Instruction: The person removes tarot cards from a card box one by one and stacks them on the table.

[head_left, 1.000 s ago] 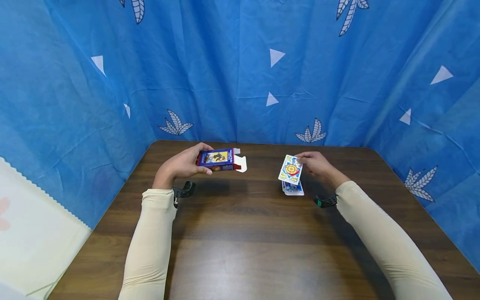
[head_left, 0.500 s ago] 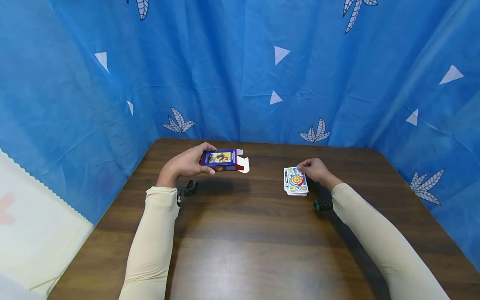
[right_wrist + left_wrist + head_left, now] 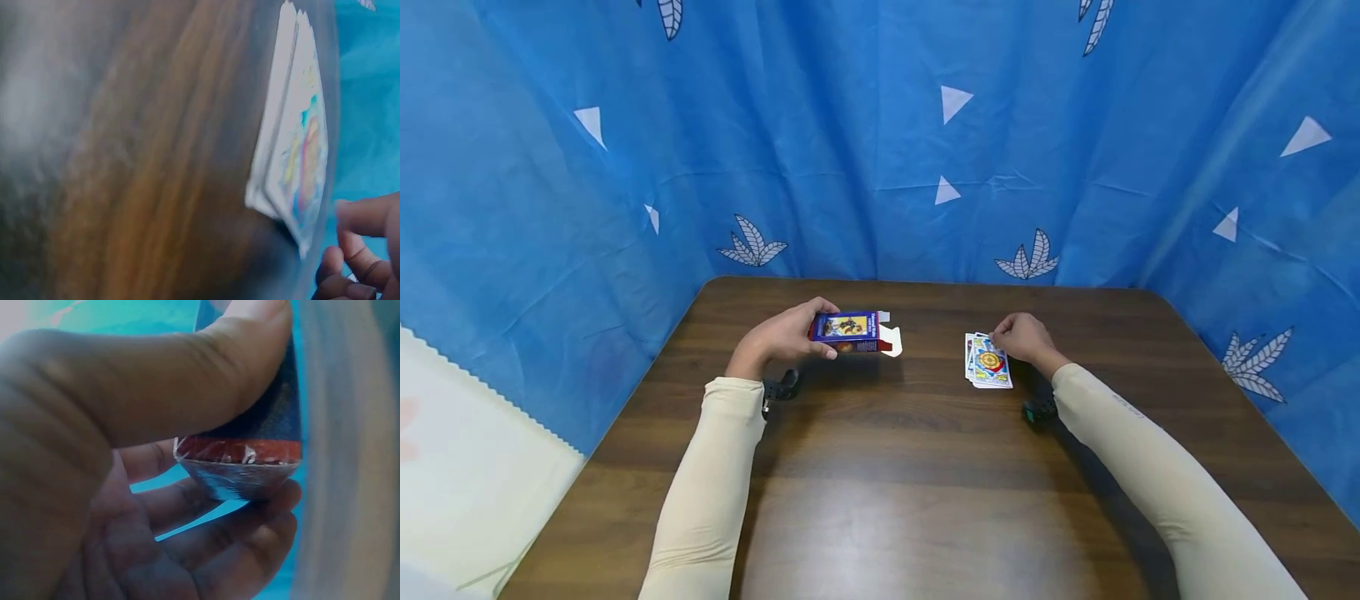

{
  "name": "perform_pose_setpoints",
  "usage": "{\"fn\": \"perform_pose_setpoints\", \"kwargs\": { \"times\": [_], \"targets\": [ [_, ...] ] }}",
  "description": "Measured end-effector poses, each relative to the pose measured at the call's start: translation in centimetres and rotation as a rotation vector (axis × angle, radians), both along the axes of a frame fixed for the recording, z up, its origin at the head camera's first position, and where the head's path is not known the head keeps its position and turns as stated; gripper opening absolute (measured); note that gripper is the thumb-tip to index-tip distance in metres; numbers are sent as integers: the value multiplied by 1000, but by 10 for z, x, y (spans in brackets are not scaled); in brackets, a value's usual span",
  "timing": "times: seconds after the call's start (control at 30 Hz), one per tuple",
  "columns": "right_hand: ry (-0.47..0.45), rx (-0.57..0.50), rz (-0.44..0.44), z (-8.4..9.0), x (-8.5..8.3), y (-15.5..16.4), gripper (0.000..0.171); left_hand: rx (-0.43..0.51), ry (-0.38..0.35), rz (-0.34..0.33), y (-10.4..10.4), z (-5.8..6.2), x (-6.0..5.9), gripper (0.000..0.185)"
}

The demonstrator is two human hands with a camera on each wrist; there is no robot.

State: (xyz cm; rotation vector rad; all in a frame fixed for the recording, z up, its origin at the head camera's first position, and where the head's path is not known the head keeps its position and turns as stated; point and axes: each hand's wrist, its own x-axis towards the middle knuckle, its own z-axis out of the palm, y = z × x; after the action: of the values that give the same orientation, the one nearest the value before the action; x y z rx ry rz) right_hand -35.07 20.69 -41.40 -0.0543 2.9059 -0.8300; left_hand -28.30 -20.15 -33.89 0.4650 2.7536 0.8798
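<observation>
My left hand [image 3: 784, 340] grips a blue and red card box [image 3: 847, 331] between thumb and fingers, above the table. The box's picture faces up, and its end flaps stick out open on the right. In the left wrist view the thumb [image 3: 206, 381] lies along the box's dark side, with fingers beneath its plastic-wrapped end. To the right, a small stack of tarot cards [image 3: 991, 363] lies slightly fanned, a wheel-like picture on top. My right hand [image 3: 1026, 340] is at the stack's far corner. The right wrist view shows its bent fingers [image 3: 365, 215] beside the cards' edge.
The dark wooden table [image 3: 880, 467] extends around both hands. Behind it hangs a blue curtain [image 3: 865, 150] with white triangles and leaves. A pale cloth [image 3: 467, 467] is at the left. Dark straps [image 3: 781, 386] circle both wrists.
A second ago my right hand held the wheel card tilted above the other cards; now that card lies on top of them. My left hand and the box have shifted slightly right and nearer.
</observation>
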Motion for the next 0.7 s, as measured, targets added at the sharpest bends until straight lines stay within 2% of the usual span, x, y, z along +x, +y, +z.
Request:
{"fn": "perform_pose_setpoints", "kwargs": {
  "times": [0.1, 0.2, 0.37, 0.53, 0.7],
  "targets": [
    [60, -1, 41, 5, 6, -11, 28, -2, -16, 34, -1, -15, -2, 73],
    [123, -20, 97, 12, 14, -25, 26, -34, -2, 48, -2, -31, -6, 72],
    [204, -44, 168, 23, 31, -44, 21, -135, -4, 22, -5, -53, -13, 67],
    [208, -57, 220, 25, 44, -53, 19, -180, 6, -2, -6, -68, -17, 64],
    [202, -55, 227, 22, 49, -53, 17, -177, 43, -6, -4, -73, -18, 71]
  ]
}}
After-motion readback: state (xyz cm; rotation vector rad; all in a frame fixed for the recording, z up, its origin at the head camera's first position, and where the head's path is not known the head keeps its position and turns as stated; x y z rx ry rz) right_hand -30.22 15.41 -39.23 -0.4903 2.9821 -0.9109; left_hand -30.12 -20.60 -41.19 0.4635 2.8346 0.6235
